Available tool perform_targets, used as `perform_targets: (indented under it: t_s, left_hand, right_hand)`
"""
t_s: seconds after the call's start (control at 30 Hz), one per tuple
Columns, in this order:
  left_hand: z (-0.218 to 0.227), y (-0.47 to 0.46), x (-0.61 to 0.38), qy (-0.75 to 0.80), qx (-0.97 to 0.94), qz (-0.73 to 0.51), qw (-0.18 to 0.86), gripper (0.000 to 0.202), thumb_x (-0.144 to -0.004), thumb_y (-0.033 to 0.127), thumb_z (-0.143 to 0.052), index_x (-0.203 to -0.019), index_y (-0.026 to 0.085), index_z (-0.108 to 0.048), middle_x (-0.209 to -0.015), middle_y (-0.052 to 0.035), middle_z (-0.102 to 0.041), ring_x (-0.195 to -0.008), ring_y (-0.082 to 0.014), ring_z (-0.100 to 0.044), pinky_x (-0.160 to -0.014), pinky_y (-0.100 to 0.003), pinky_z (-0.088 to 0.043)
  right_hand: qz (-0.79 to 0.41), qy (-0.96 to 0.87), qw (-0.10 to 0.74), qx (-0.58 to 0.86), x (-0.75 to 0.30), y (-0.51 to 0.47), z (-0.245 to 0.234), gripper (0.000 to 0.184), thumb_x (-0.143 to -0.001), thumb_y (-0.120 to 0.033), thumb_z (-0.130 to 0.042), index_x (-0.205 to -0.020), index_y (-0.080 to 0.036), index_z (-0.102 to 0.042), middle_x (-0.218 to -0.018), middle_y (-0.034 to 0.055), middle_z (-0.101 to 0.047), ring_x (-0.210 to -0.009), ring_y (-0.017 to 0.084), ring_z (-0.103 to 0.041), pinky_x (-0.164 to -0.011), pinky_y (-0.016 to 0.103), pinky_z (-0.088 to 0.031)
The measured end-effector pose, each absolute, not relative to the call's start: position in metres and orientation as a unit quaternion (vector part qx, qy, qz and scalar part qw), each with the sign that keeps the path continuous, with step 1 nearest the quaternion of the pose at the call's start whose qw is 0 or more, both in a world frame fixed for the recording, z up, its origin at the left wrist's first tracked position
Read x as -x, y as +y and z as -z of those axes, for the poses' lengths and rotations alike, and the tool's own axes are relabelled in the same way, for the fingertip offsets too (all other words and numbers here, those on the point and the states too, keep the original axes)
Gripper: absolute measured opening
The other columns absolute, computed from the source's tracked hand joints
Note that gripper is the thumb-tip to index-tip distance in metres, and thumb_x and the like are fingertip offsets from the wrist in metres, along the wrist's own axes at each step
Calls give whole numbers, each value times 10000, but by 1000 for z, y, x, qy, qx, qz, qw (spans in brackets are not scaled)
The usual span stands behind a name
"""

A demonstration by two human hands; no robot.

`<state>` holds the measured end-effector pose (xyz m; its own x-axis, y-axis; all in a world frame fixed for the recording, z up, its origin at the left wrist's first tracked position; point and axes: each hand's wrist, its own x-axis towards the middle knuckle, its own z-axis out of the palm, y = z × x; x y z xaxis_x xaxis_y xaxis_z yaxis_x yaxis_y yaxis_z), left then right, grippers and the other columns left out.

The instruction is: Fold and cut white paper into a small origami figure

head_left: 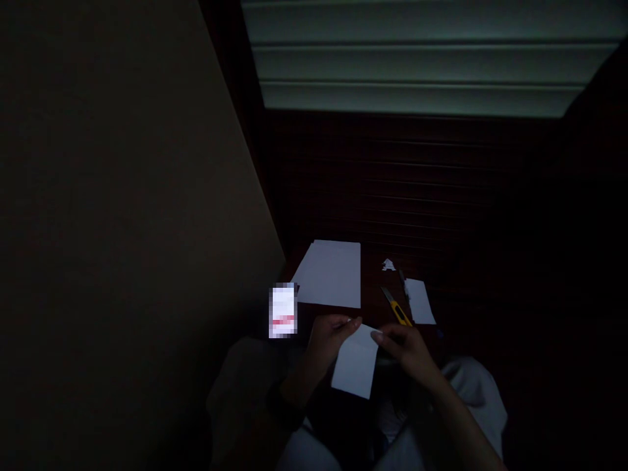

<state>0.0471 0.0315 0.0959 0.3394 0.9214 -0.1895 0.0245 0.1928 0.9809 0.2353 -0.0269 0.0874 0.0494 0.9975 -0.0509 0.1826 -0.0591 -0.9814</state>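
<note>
A small white sheet of paper (355, 364) hangs tilted between my two hands, above my lap. My left hand (330, 339) pinches its upper left edge between thumb and fingers. At the upper right corner, my right hand (406, 350) grips the same sheet with thumb and fingertips. Just beyond my right hand lies a yellow utility knife (400, 311), its blade pointing away from me. To the right of the knife is another small white paper (420, 301), with a thin dark pen-like object (403, 281) along its left side.
A stack of larger white sheets (332, 273) covers the left of the dark table. Small cut paper pieces (388, 264) lie toward the back. A lit screen, blurred out (282, 311), stands at the left edge. A wall (147, 163) rises close on the left; lighting is dim.
</note>
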Motion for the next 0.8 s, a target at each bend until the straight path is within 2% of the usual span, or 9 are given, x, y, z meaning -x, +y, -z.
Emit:
perform_targets:
  t_s: [0.07, 0.2, 0.33, 0.57, 0.8]
  left_hand:
    - [-98, 32, -45, 433, -553, -340, 625, 371, -702, 473, -672, -720, 103, -686, -680, -64, -679, -621, -167, -614, -566, -240, -446]
    - [-102, 36, -37, 376, -629, -281, 620, 305, -730, 396, -665, -832, 114, -724, -803, -87, -717, -734, -193, -642, -662, -264, -473]
    - [-101, 37, -34, 347, -658, -245, 622, 270, -737, 349, -660, -850, 115, -731, -847, -100, -723, -774, -206, -653, -697, -275, -479]
    - [-98, 33, -32, 344, -652, -203, 645, 261, -713, 335, -675, -795, 93, -727, -743, -95, -715, -648, -170, -633, -582, -231, -454]
    - [-101, 35, -27, 354, -655, -186, 641, 264, -695, 343, -689, -788, 101, -737, -643, -62, -692, -556, -137, -589, -516, -205, -420]
  right_hand:
    - [-440, -524, 446, 578, -232, -26, -82, 289, -782, -440, -607, -730, -164, -671, -655, 9, -614, -613, 141, -531, -560, 231, -400]
    - [-439, -531, 447, 571, -234, -27, -81, 307, -806, -434, -580, -674, -161, -632, -572, -25, -516, -538, 105, -438, -496, 216, -328]
    - [-475, -512, 457, 550, -236, -30, -85, 304, -782, -413, -619, -624, -154, -621, -555, -24, -519, -529, 100, -444, -495, 214, -333]
    - [-487, -443, 509, 554, -235, -30, -82, 219, -630, -331, -767, -613, -158, -635, -582, -2, -617, -542, 123, -521, -521, 230, -398]
    - [-490, -444, 494, 564, -235, -29, -83, 208, -619, -307, -772, -577, -155, -636, -556, -8, -614, -522, 112, -517, -503, 221, -391]
